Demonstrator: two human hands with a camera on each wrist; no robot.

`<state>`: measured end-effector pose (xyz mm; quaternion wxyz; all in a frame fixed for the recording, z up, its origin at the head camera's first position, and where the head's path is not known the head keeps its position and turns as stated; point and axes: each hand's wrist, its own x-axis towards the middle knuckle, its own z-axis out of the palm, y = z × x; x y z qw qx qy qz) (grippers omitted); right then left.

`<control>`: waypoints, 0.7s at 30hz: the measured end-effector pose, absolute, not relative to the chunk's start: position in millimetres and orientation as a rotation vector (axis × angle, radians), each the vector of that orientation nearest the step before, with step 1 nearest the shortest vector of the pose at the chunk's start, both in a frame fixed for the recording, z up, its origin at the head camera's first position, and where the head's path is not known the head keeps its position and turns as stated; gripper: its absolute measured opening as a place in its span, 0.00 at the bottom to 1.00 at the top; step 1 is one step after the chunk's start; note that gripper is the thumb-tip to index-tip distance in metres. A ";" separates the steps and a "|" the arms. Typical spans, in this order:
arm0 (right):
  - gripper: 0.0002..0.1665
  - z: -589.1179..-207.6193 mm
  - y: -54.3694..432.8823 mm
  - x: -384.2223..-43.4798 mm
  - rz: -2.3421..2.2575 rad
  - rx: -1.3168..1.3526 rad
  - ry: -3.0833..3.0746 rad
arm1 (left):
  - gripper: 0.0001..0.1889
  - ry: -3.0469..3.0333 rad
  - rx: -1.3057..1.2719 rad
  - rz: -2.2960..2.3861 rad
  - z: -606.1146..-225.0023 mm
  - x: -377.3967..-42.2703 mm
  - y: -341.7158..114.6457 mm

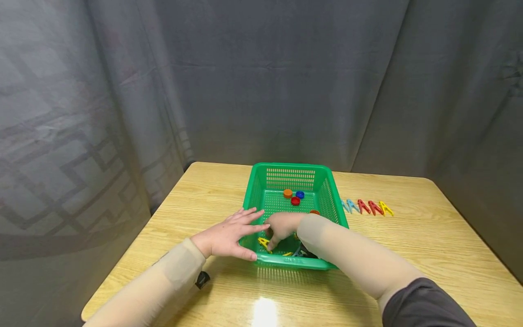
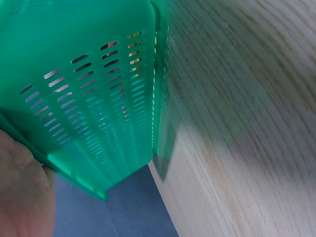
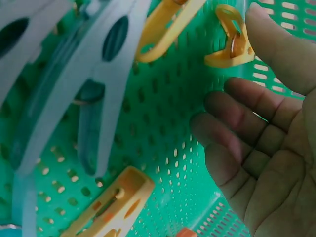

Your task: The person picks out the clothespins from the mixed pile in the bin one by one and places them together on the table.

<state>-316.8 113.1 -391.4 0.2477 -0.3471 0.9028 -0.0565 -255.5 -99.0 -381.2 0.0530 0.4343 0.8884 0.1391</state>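
Note:
A green plastic basket with slotted walls stands on the wooden table. The left hand lies at its near left rim, fingers spread; the left wrist view shows part of the palm against that rim. Inside the basket reaches the right hand, its fingers loosely bent. Its thumb is close beside a yellow clothespin, with a gap between thumb and fingers. More clothespins lie around it: large grey-blue ones, another yellow one and one more yellow.
Orange, blue and red caps lie at the basket's far end. Right of the basket, light blue, red and yellow clothespins form a row on the table. Grey curtains hang behind the table.

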 end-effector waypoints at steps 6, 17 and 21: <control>0.16 -393.2 108.9 -314.5 -0.116 -0.951 2.451 | 0.42 2.705 1.328 0.431 -380.9 -254.8 -99.8; 0.11 -387.9 114.0 -315.7 -0.071 -0.859 2.540 | 0.42 2.701 1.331 0.440 -380.0 -253.7 -98.8; 0.09 -387.7 117.7 -318.8 -0.040 -0.825 2.587 | 0.42 2.697 1.346 0.454 -379.9 -253.7 -98.7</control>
